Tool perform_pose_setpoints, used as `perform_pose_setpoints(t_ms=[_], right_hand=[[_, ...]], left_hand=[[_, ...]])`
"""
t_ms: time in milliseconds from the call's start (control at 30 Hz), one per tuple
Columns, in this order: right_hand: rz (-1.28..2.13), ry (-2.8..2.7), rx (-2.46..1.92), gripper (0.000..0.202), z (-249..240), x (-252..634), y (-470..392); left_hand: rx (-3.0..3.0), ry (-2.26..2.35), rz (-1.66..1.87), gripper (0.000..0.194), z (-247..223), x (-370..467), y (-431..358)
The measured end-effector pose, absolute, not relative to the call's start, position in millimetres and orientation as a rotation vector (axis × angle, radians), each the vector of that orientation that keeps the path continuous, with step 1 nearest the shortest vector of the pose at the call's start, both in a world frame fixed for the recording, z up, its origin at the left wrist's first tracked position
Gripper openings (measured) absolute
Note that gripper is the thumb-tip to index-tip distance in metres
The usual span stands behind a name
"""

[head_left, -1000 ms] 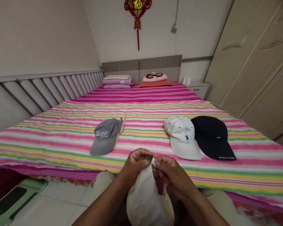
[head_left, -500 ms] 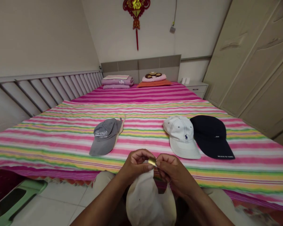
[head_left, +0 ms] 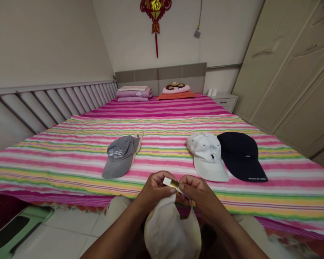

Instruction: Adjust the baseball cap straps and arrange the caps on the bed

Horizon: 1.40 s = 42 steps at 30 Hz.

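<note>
A cream fabric cap (head_left: 172, 230) hangs below both hands, just off the striped bed's (head_left: 162, 144) near edge, around its middle, its crown lowermost and its back strap uppermost. The left hand (head_left: 160, 187) pinches a shiny gold-coloured metal buckle (head_left: 174, 184) between thumb and fingers; the right hand (head_left: 192, 190) pinches the white fabric strap (head_left: 167, 181) beside it. The strap's long axis slants, its free end pointing left, away from the bed's right corner.

Far end of the bed (head_left: 156, 108): left, folded purple bedding (head_left: 134, 94); right, a folded pink item (head_left: 178, 90) atop an orange one (head_left: 175, 96); behind both, a grey headboard (head_left: 145, 75). Above: red-and-gold wall hanging (head_left: 156, 14). Far right: white nightstand (head_left: 224, 102) beside a wardrobe (head_left: 283, 68). Lower left: green stool (head_left: 34, 216)
</note>
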State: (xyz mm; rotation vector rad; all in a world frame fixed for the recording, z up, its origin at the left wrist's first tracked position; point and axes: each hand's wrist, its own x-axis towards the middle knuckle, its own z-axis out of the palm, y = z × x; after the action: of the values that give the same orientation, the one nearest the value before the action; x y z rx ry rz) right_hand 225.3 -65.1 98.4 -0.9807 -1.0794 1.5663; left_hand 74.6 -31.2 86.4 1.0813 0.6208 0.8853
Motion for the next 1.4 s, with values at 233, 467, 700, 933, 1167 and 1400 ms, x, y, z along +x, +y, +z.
perform_pose_setpoints(t_ms=[233,467,700,933,1167,1400], right_hand=[[1.706,-1.207,-0.945,0.026,91,237,-65],[1.716,-1.105,-0.965,0.020,86,236,-64],[1.683,-1.049,-0.987,0.020,91,232,-63],[1.616,-1.083,-1.019,0.021,88,228,-61],[1.785,-0.959,-0.895,0.024,88,225,-61],[1.789,-0.912,-0.965,0.021,89,228,-61]], left_hand=[[0.988,0.591,1.023,0.027,80,67,-27],[1.031,0.577,0.948,0.024,80,65,-26],[1.074,0.611,0.923,0.024,80,61,-26],[1.120,0.629,0.919,0.025,80,67,-28],[1.117,0.573,0.985,0.022,76,69,-26],[1.150,0.570,0.976,0.022,76,67,-26]])
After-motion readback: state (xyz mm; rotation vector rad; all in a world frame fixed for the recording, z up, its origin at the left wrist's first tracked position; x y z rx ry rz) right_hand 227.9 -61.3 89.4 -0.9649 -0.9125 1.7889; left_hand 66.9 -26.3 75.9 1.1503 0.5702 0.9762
